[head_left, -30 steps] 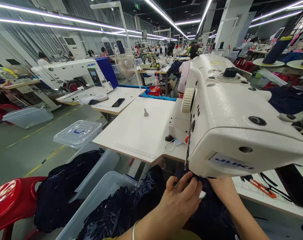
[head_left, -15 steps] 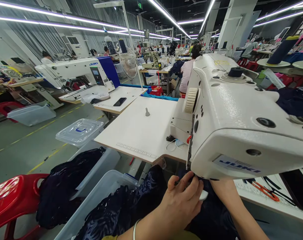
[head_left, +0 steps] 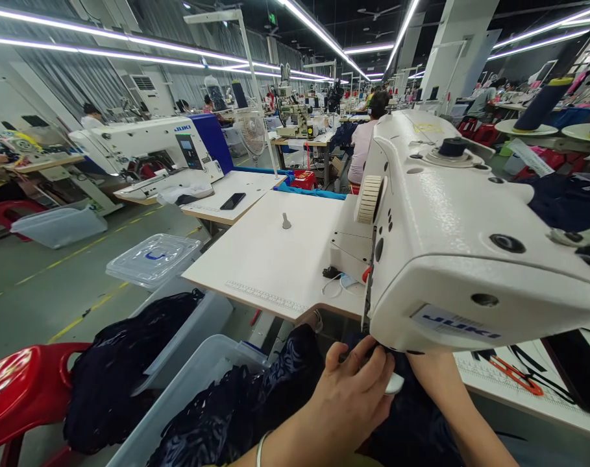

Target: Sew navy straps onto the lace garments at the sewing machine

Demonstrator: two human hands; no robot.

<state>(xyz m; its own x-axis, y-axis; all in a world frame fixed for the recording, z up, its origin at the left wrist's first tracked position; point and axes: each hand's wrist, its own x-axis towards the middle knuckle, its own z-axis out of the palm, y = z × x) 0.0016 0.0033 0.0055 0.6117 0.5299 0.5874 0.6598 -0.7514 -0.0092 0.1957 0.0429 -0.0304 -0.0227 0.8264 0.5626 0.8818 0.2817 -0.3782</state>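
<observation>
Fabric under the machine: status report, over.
Left hand pinches fabric under machine head. Right hand hidden behind it, forearm only. Machine head blocks view beneath.

The bulky white enamel sewing machine head overhangs the left hand, leaving a low gap. Left of it, the flat white tabletop lies open but for a small grey peg. A clear plastic bin of dark fabric crowds the space below.
</observation>
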